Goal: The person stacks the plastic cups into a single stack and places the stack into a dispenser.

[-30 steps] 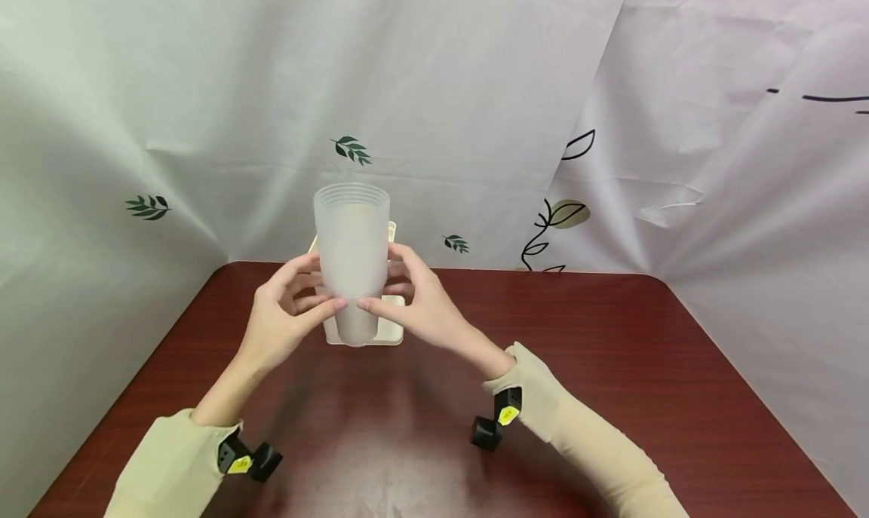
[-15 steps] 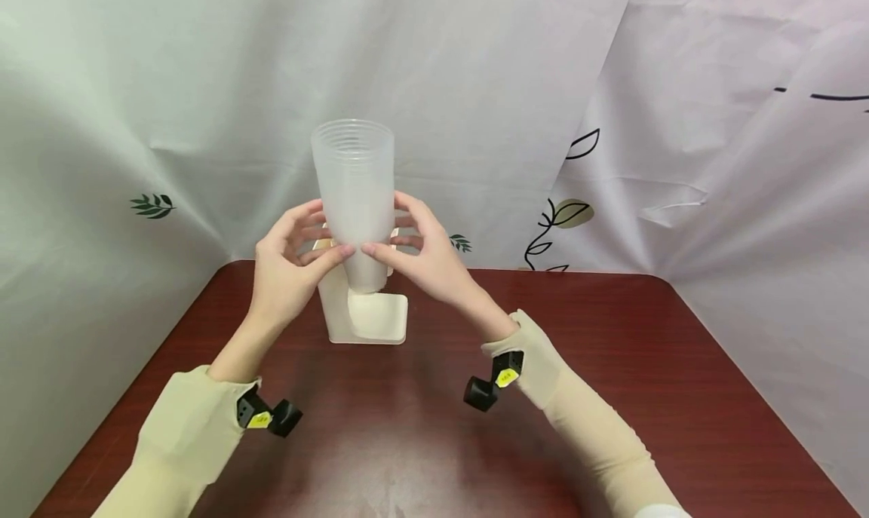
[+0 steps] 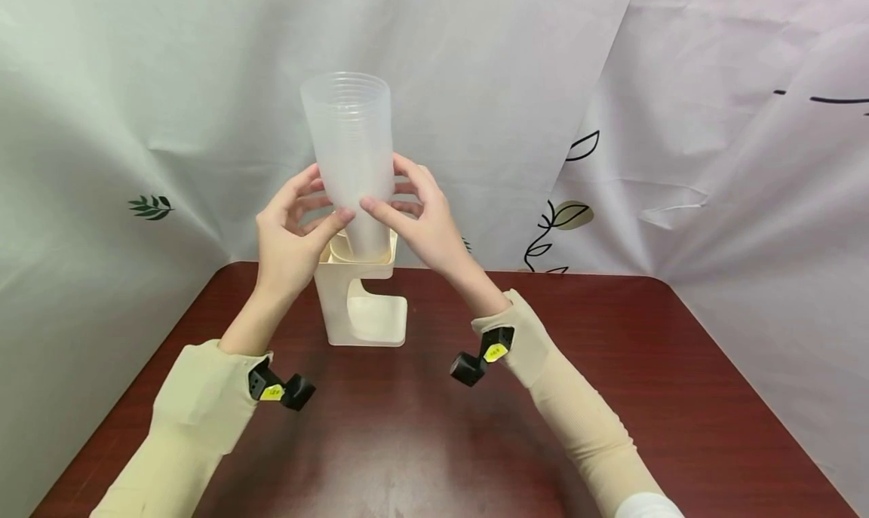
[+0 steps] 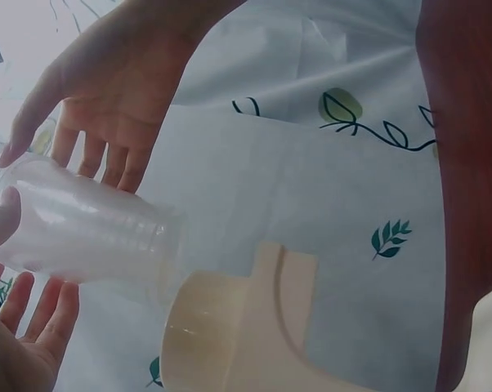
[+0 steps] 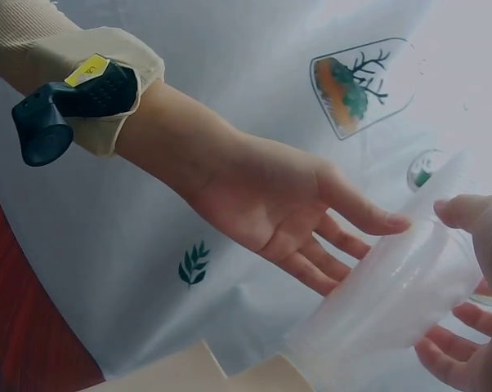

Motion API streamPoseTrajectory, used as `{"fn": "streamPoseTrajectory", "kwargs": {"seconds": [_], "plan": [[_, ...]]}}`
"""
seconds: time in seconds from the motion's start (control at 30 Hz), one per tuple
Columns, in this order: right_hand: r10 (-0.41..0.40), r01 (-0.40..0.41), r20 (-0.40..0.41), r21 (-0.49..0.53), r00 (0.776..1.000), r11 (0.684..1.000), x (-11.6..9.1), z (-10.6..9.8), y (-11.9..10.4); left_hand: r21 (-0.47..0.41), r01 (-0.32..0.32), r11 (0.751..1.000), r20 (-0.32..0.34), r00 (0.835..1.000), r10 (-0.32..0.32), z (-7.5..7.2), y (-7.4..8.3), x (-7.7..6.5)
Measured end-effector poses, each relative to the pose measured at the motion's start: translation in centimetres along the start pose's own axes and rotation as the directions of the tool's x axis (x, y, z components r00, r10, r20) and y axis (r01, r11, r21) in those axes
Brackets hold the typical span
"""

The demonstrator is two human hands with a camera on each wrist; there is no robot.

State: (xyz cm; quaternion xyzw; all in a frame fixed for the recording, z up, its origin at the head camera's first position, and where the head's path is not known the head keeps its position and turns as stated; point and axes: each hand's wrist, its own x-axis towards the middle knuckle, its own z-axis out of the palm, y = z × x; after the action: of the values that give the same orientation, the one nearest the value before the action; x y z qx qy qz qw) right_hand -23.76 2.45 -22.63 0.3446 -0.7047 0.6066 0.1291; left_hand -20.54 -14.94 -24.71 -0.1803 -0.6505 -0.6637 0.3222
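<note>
A tall stack of nested frosted plastic cups (image 3: 349, 148) stands nearly upright between my two hands. My left hand (image 3: 288, 235) grips its left side, and my right hand (image 3: 432, 220) grips the right, both thumbs on the near face and fingers around the sides. Below is a cream cup holder (image 3: 336, 303) with a round top ring and an open shelf at its base. The stack's bottom overlaps the ring in the head view. From the left wrist, the cups (image 4: 91, 220) end beside the ring of the holder (image 4: 205, 322); whether the bottom is inside I cannot tell.
The holder stands near the far edge of a dark red wooden table (image 3: 543, 397). Behind and at both sides hangs a white cloth (image 3: 475, 126) printed with leaves. Each sleeve bears a small black wrist camera (image 3: 468, 367).
Both hands have raised the cup stack, from in front of the holder to its top ring. More of the holder now shows below it.
</note>
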Motion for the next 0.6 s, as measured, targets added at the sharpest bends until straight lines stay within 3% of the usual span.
{"fn": "streamPoseTrajectory", "kwargs": {"seconds": [0.6], "plan": [[-0.03, 0.031, -0.026, 0.053, 0.999, 0.998, 1.7, 0.5, 0.9, 0.022, -0.01, 1.0, -0.027, 1.0, 0.011, 0.3, -0.6, 1.6]]}}
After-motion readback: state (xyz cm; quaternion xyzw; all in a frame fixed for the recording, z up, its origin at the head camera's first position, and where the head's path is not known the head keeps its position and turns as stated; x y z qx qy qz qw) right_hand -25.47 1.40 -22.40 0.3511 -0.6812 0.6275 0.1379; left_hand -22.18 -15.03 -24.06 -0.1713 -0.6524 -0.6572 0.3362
